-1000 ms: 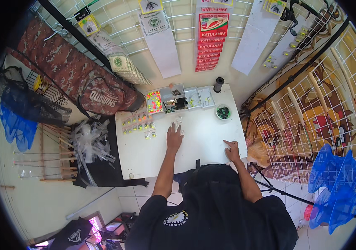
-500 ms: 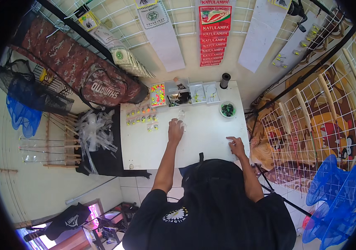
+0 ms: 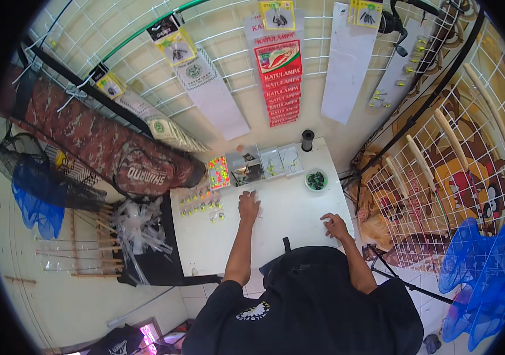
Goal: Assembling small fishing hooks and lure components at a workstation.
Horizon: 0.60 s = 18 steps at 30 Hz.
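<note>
My left hand (image 3: 249, 207) lies on the white table (image 3: 288, 236) with its fingers apart, touching small clear plastic bags (image 3: 259, 211) that show beside the thumb. What lies beneath its palm is hidden. Farther right, my right hand (image 3: 336, 226) hovers at the table's right side, fingers loosely bent and apart, holding nothing. Left of my left hand are rows of small clear packets (image 3: 201, 203) with yellow and orange bits in them. A round tub (image 3: 316, 180) of dark green pieces stands beyond my right hand.
Along the table's back stand a box of bright beads (image 3: 218, 172), a grey divided tray (image 3: 245, 167), white boxes (image 3: 281, 161) and a black cylinder (image 3: 307, 141). Packages hang on the wall grid. A camouflage bag (image 3: 95, 136) leans left; blue nets (image 3: 483, 278) hang right.
The view has tilted and shifted, so the table sits lower in the picture. My left hand stays at the clear bags; my right hand's pointing finger has bent a little.
</note>
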Each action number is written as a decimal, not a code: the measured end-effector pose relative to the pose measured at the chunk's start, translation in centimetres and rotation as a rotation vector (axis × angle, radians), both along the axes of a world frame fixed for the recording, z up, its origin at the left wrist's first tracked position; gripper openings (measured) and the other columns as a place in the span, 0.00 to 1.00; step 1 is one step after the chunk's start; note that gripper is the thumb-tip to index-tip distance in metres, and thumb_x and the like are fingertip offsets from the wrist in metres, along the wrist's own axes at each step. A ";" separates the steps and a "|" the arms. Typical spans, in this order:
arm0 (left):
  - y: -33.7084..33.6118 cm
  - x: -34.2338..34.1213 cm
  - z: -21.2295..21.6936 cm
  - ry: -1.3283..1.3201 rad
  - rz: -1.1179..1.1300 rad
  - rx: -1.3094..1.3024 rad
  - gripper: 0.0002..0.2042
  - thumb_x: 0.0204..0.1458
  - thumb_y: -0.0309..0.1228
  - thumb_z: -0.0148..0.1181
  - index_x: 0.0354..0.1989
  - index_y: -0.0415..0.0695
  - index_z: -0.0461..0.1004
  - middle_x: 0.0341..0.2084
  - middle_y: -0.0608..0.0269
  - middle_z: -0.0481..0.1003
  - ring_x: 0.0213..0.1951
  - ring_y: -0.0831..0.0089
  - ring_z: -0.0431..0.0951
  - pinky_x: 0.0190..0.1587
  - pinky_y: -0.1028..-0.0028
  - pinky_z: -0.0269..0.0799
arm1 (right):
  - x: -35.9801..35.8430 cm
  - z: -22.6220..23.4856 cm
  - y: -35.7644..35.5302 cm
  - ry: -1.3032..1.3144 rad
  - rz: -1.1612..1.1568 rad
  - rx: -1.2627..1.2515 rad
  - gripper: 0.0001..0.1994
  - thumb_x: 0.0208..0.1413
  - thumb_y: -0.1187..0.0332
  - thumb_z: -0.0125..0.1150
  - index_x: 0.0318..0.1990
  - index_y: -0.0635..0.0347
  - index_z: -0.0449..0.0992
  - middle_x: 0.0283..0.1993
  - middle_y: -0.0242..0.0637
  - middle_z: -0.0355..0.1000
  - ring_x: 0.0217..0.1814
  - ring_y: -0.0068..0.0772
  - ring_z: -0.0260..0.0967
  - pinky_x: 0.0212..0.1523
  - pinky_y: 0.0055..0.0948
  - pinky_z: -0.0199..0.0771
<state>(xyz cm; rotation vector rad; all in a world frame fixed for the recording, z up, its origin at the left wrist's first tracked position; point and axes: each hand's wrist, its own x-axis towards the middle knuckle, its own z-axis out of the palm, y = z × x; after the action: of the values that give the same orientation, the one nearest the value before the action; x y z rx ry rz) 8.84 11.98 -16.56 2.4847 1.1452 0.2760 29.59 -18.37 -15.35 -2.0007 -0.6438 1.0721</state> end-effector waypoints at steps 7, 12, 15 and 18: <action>0.0 0.9 0.7 0.027 -0.035 0.125 0.05 0.49 0.25 0.60 0.33 0.38 0.77 0.34 0.48 0.75 0.38 0.49 0.76 0.38 0.59 0.77 | 0.2 -0.1 -0.1 0.047 -0.037 -0.028 0.09 0.55 0.71 0.58 0.44 0.50 0.76 0.33 0.36 0.62 0.19 0.27 0.73 0.15 0.25 0.72; 0.4 0.3 1.1 -0.072 0.123 -0.046 0.11 0.51 0.23 0.50 0.40 0.41 0.78 0.30 0.41 0.77 0.36 0.44 0.78 0.39 0.53 0.75 | 0.0 0.4 0.2 0.021 -0.028 -0.013 0.09 0.56 0.72 0.58 0.44 0.54 0.75 0.31 0.36 0.64 0.19 0.28 0.74 0.14 0.25 0.71; 1.2 -0.5 1.1 -0.107 0.220 -0.154 0.13 0.50 0.26 0.53 0.44 0.43 0.79 0.33 0.40 0.78 0.38 0.46 0.79 0.43 0.55 0.75 | 0.1 0.4 0.3 0.012 -0.019 -0.009 0.08 0.56 0.72 0.57 0.43 0.57 0.75 0.29 0.36 0.65 0.20 0.28 0.74 0.14 0.25 0.71; 0.9 -0.6 2.3 -0.339 0.299 -0.122 0.08 0.50 0.28 0.57 0.35 0.40 0.80 0.29 0.44 0.79 0.34 0.54 0.82 0.40 0.62 0.76 | 0.2 0.2 0.2 0.036 -0.007 -0.036 0.09 0.56 0.70 0.58 0.45 0.58 0.74 0.31 0.38 0.66 0.20 0.29 0.74 0.15 0.26 0.72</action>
<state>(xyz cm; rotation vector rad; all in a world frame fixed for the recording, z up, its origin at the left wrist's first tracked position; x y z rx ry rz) 8.27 12.92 -14.26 2.0558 1.3346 0.6606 29.77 -18.17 -15.11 -2.0088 -0.6025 1.1202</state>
